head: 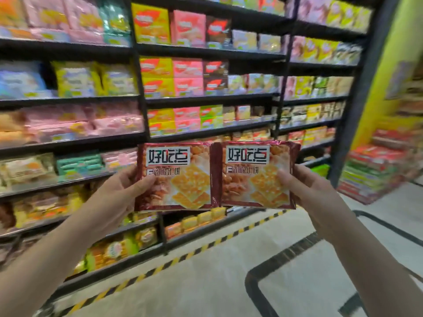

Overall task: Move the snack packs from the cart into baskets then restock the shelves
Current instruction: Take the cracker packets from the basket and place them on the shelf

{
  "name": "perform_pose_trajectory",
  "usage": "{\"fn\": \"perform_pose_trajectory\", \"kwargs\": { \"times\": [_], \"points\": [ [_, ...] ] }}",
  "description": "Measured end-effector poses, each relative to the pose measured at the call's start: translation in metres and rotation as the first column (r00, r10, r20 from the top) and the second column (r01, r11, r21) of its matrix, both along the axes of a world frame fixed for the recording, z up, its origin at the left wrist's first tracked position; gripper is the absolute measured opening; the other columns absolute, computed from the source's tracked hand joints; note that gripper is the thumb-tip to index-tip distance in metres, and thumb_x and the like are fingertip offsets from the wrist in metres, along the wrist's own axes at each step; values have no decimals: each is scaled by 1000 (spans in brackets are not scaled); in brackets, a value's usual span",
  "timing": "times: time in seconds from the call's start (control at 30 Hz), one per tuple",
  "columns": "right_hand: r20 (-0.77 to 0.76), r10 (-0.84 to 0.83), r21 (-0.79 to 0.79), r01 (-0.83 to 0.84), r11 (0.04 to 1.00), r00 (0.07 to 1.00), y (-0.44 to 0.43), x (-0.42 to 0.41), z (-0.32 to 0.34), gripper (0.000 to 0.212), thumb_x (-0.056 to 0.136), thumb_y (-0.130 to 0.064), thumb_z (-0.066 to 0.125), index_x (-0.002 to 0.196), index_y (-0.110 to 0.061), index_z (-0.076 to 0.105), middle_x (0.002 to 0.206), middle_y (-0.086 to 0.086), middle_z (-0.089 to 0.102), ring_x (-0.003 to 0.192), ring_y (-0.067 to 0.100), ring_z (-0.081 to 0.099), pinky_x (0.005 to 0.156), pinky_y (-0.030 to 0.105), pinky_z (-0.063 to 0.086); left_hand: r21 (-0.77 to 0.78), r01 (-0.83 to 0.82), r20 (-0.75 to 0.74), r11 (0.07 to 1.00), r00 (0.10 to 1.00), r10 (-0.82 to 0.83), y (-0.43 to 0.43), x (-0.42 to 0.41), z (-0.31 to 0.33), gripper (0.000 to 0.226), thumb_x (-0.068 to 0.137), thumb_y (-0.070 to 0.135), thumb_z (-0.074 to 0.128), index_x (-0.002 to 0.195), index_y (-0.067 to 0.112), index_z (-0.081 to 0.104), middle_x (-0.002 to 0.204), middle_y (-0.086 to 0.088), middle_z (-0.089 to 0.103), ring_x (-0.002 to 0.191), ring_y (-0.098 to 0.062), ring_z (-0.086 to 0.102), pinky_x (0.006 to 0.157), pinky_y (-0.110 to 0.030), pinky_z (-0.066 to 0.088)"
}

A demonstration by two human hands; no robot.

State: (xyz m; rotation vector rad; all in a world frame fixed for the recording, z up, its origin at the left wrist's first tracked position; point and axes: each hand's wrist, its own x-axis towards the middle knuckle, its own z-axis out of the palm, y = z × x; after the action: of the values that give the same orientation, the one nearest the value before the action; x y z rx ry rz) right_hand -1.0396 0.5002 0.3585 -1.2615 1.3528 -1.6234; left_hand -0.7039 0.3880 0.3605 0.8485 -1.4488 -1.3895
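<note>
Two snack packs are held up side by side before the shelves (206,131). The left hand (121,193) grips the left pack (180,179) by its outer edge, thumb curled across the front. The right pack (256,177), its inner edge meeting the first, is pinched the same way by the right hand (309,193). Held by one edge, slick foil could slip, and the rows look full, so pushing in might knock neighbours off. Floor beyond the striped line (206,247) lies open, but the black frame (250,280) sits near the right forearm.
</note>
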Motion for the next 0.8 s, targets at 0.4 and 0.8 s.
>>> {"fn": "perform_pose_trajectory", "kwargs": {
  "times": [0.4, 0.8],
  "points": [
    [-14, -246, -36, 245, 969, 969, -97, -189, -4, 35, 89, -38, 67, 118, -18, 69, 112, 3, 76, 107, 21, 72, 94, 42, 54, -55, 236, -92, 970, 966, -241, -169, -225, -8, 56, 73, 27, 73, 126, 13, 63, 119, -9, 76, 102, -20, 76, 76, -29, 63],
    [-26, -282, 4, 282, 959, 959, -335, -353, 3, 26, 97, -27, 62, 120, -17, 68, 109, 1, 77, 101, 19, 74, 79, 29, 61, -23, 291, -41, 956, 956, -292, -419, -401, 7, 50, 83, 29, 71, 131, 19, 61, 120, -8, 75, 111, -27, 73, 105, -53, 49]
  ]
}}
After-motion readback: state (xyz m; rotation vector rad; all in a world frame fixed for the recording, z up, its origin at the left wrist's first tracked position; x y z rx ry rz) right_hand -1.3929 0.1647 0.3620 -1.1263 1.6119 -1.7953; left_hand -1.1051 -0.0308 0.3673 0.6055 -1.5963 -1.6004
